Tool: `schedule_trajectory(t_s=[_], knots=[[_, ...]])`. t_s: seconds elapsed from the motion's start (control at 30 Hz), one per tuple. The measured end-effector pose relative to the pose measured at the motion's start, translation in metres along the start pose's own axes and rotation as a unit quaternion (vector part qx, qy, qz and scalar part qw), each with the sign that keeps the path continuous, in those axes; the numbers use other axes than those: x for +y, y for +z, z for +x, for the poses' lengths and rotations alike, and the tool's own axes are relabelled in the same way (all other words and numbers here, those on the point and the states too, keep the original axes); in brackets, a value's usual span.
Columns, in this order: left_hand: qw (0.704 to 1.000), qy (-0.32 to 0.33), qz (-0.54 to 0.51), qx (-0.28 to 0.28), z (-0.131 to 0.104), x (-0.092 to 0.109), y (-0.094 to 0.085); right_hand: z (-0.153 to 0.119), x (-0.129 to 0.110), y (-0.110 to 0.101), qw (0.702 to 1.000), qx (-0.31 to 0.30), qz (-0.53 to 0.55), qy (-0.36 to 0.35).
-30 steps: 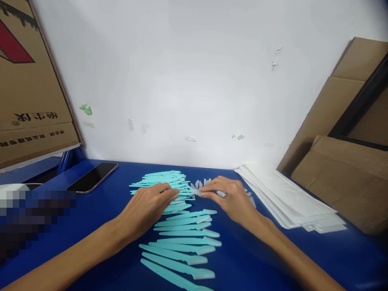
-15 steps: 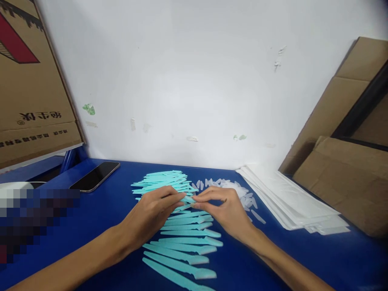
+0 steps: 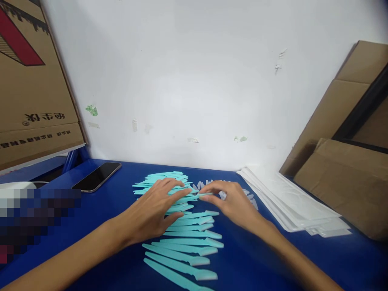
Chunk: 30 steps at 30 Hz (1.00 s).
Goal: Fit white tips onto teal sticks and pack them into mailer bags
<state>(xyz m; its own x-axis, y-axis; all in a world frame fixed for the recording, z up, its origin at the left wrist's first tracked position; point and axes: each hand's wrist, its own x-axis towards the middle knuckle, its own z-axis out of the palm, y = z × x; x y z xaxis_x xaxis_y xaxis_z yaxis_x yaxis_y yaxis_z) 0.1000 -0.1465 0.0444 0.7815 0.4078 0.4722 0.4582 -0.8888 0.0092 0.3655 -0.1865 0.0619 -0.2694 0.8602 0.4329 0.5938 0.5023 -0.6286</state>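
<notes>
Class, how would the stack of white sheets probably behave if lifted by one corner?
The white sheets look thin, so the lifted corner would probably bend. Their faint shine and unevenly fanned edges suggest a loose stack that may slide apart. Lying flat on the blue table, it seems unlikely to roll or tip.

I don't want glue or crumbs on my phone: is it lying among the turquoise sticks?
No, the phone lies apart on the blue table, to the left of the turquoise sticks.
</notes>
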Motion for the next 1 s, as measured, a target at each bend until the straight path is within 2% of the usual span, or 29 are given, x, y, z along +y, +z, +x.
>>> schedule_trajectory(t_s=[0.13,0.23,0.4,0.57,0.7,0.87,1.0], knots=[[0.991,-0.042,0.034,-0.122,-0.006,-0.016,-0.003,0.007,0.018,-0.029,0.995,-0.079,-0.020,0.048],[0.985,-0.069,0.053,-0.146,-0.009,-0.027,0.002,0.008,0.029,-0.039,0.988,-0.131,-0.019,0.081],[0.980,-0.094,0.044,-0.171,-0.007,-0.038,0.008,0.005,0.037,-0.032,0.976,-0.198,-0.033,0.081],[0.968,-0.124,0.019,-0.217,-0.005,-0.039,0.008,0.003,0.030,-0.012,0.979,-0.195,-0.046,0.049],[0.969,-0.126,0.010,-0.214,-0.006,-0.041,0.012,0.000,0.026,-0.001,0.977,-0.193,-0.093,0.014],[0.982,-0.095,0.026,-0.164,-0.010,-0.049,0.022,-0.005,0.021,0.007,0.975,-0.204,-0.085,-0.022],[0.985,-0.082,0.035,-0.149,-0.012,-0.059,0.030,-0.009,0.009,0.011,0.973,-0.211,-0.087,-0.035]])
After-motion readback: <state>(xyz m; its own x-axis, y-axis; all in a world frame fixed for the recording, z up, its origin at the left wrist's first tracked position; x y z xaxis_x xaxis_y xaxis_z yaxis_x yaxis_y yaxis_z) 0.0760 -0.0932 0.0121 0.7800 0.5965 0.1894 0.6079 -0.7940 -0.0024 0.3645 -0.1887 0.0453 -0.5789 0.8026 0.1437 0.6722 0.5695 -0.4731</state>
